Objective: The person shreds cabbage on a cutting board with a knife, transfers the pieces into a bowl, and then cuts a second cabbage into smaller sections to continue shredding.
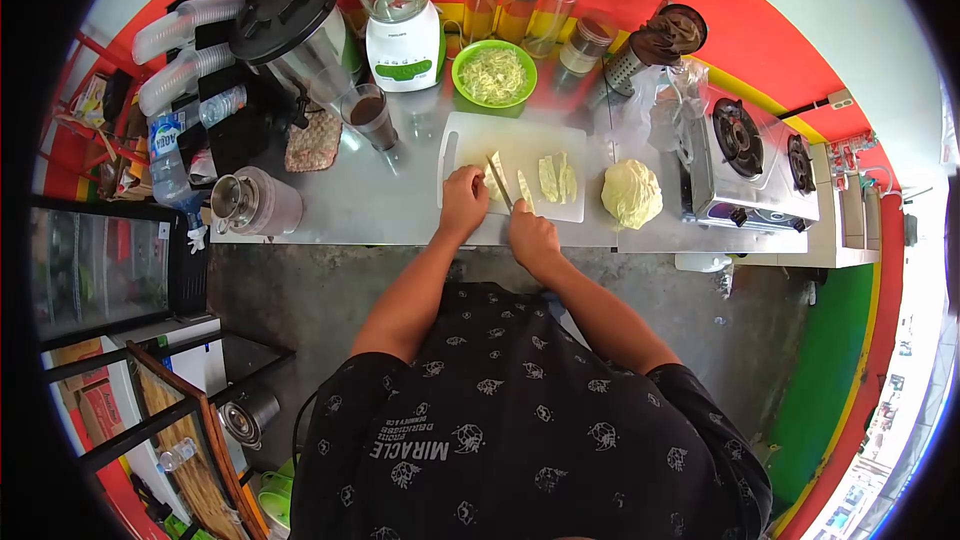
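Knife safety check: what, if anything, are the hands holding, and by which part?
The right hand holds the knife by its handle. The left hand is at a cabbage piece; its exact hold there cannot be told.

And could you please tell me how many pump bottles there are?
3: left pump bottle, middle pump bottle and right pump bottle, in a row right of the blender.

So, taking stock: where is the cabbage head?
In the head view, the cabbage head sits on the counter right of centre, between cutting board and stove.
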The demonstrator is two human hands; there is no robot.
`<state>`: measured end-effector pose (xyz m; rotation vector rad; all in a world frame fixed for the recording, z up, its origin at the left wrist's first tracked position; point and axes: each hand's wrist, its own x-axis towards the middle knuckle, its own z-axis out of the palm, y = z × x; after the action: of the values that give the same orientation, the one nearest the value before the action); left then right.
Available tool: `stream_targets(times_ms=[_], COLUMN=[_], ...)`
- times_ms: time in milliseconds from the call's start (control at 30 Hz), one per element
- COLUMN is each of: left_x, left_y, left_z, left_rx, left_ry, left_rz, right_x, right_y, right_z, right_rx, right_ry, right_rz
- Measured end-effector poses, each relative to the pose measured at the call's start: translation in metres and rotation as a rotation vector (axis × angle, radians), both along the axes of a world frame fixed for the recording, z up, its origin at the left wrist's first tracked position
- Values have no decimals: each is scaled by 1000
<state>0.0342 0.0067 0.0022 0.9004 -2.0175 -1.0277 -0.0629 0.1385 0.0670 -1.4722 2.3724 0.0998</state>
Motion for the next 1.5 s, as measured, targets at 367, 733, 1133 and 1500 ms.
stream_targets(times_ms=[367, 733, 1133, 1500], left_x=[1, -1, 8, 14], left_y=[6, 4, 26, 38], left_z=[6, 1, -1, 8], left_rx=[-39, -96, -22, 9], left_ry=[-66, -15, -113, -114], left_rz=[9, 26, -77, -109], right_x=[16, 29, 25, 13], right_y=[-9, -21, 5, -20], right_z=[-6, -28, 7, -10], right_rx=[47, 8, 81, -34], right_ry=[23, 40, -96, -84], right_rz=[-14, -53, -78, -90])
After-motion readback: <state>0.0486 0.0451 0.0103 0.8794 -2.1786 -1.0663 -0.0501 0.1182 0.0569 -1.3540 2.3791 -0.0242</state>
